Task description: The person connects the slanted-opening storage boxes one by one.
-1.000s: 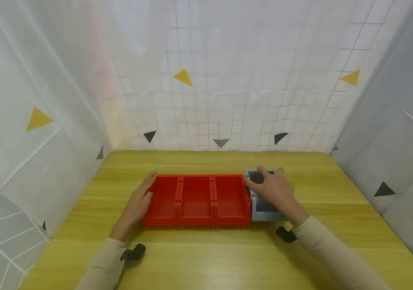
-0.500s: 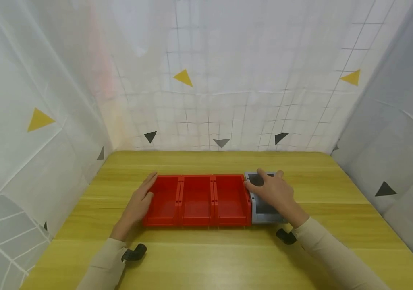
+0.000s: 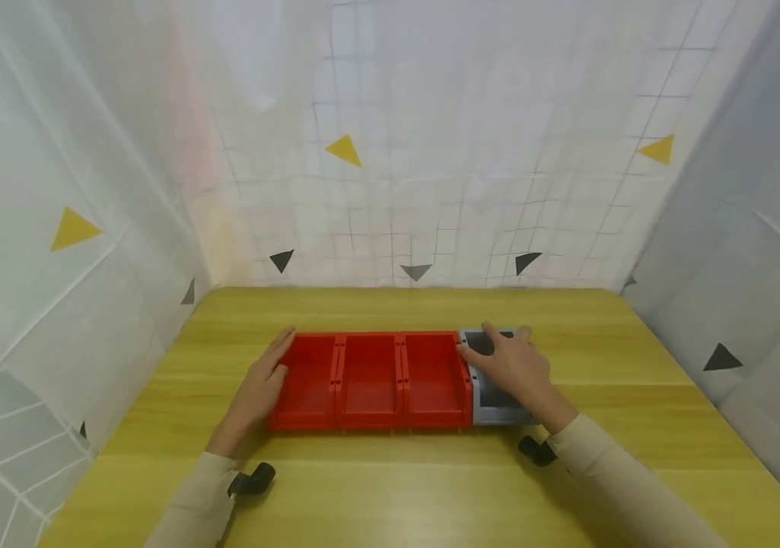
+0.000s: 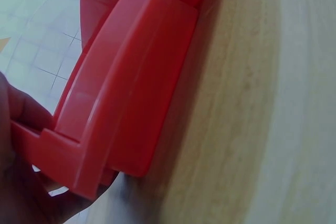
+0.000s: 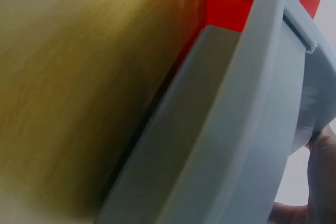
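Three red plastic bins (image 3: 370, 418) stand side by side in a row in the head view. A grey bin (image 3: 495, 416) sits against the right end of that row, its front edge roughly level with theirs. My left hand (image 3: 254, 390) grips the outer wall of the leftmost red bin (image 4: 113, 93), thumb over the rim and fingers outside. My right hand (image 3: 518, 371) spans the grey bin from above, thumb at its left wall and fingers toward its right side. In the right wrist view the grey bin's front (image 5: 252, 108) hides most of that hand.
The bins stand on a yellow wood-grain table (image 3: 376, 487). Behind it hangs a white sheet (image 3: 417, 198) with grid lines and coloured triangles, and more sheets flank both sides. A black curved piece (image 3: 253, 479) sits at the left wrist, another (image 3: 536, 450) at the right.
The grey bin has slid a little toward me under my right hand, its front edge coming closer in line with the red bins. My left hand and the red bins look still.
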Action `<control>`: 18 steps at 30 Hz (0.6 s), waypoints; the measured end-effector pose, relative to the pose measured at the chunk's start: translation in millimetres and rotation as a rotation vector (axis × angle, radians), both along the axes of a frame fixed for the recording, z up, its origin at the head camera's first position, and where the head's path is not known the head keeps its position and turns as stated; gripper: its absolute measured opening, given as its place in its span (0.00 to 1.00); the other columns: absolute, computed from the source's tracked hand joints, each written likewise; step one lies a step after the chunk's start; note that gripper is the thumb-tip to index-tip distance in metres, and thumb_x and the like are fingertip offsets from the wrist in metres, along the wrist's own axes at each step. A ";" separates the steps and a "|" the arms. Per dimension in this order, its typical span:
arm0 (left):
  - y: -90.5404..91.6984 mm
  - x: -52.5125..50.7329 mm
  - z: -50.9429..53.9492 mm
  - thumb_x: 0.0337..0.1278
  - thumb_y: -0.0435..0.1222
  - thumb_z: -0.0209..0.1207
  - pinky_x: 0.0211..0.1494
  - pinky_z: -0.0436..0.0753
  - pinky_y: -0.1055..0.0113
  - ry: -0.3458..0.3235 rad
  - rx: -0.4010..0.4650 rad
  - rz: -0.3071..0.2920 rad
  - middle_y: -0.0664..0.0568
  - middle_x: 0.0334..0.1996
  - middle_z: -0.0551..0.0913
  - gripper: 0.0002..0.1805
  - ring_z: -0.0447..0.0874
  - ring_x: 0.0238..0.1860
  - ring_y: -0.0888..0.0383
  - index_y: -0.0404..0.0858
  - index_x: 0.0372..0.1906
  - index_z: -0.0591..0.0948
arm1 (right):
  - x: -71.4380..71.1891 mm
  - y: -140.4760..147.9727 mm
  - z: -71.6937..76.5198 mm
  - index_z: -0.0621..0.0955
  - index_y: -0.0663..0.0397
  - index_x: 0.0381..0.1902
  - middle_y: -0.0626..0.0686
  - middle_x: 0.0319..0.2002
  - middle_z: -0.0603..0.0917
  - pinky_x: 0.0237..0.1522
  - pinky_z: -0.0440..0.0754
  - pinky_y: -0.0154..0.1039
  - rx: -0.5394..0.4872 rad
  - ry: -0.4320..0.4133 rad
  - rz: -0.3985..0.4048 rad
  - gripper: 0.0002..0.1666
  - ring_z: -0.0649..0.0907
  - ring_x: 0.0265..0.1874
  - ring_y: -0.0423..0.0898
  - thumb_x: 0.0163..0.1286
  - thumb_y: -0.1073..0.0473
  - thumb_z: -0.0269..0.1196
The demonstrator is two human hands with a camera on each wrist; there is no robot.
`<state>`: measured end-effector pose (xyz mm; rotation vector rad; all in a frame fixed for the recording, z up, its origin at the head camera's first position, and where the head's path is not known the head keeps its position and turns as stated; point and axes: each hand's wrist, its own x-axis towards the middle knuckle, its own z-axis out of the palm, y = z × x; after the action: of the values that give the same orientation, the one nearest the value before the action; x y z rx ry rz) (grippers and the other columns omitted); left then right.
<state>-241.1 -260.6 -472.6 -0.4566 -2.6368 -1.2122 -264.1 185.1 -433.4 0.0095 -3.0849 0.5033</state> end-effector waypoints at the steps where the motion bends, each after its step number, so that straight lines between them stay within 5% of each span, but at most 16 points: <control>1: -0.4 0.1 -0.7 0.74 0.24 0.42 0.79 0.52 0.44 0.001 -0.002 0.001 0.50 0.82 0.53 0.34 0.48 0.81 0.48 0.37 0.83 0.59 | 0.0 -0.4 -0.6 0.64 0.50 0.81 0.82 0.59 0.64 0.18 0.76 0.46 0.005 0.000 0.001 0.60 0.76 0.19 0.55 0.65 0.15 0.49; 18: -0.2 -0.9 -0.5 0.73 0.23 0.43 0.79 0.52 0.44 0.016 0.009 -0.006 0.50 0.82 0.53 0.34 0.48 0.81 0.47 0.35 0.82 0.59 | -1.1 -0.3 -8.2 0.62 0.51 0.82 0.83 0.59 0.65 0.17 0.77 0.46 0.048 0.019 0.019 0.62 0.77 0.26 0.58 0.66 0.14 0.42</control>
<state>-242.1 -260.8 -473.1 -0.4715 -2.6175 -1.2160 -265.2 184.7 -441.6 0.0432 -3.0807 0.4269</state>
